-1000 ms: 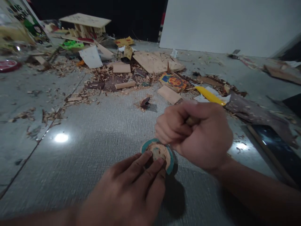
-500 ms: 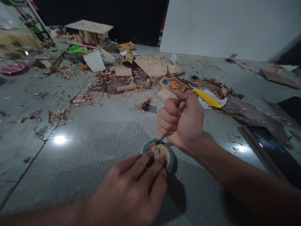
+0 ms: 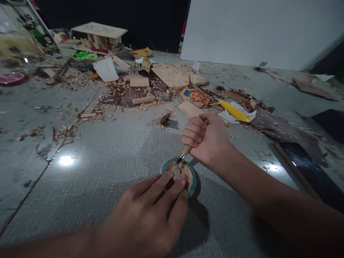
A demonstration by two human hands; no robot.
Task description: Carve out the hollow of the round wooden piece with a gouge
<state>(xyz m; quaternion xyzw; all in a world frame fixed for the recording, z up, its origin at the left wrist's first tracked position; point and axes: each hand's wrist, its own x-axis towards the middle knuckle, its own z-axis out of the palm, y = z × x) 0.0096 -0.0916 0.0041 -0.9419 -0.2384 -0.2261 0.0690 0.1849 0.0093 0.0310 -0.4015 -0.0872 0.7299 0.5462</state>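
Note:
A small round wooden disc (image 3: 184, 171) with a teal rim and a gouged bare-wood middle lies flat on the grey floor. My left hand (image 3: 150, 211) presses down on its near edge, fingers stretched flat over it. My right hand (image 3: 205, 139) is a fist round the wooden handle of a carving tool (image 3: 185, 153). The tool slants down to the left and its metal tip touches the disc's far edge.
Wood shavings, small wooden blocks (image 3: 189, 108), plywood sheets (image 3: 176, 74), a painted colourful piece (image 3: 195, 96) and a yellow tool (image 3: 234, 111) litter the floor beyond my hands. A dark phone-like slab (image 3: 306, 168) lies at right. A white board (image 3: 255, 28) stands behind.
My right hand has drawn back and up from over the disc, so the tool's handle and tip now show. My left hand has stayed on the disc.

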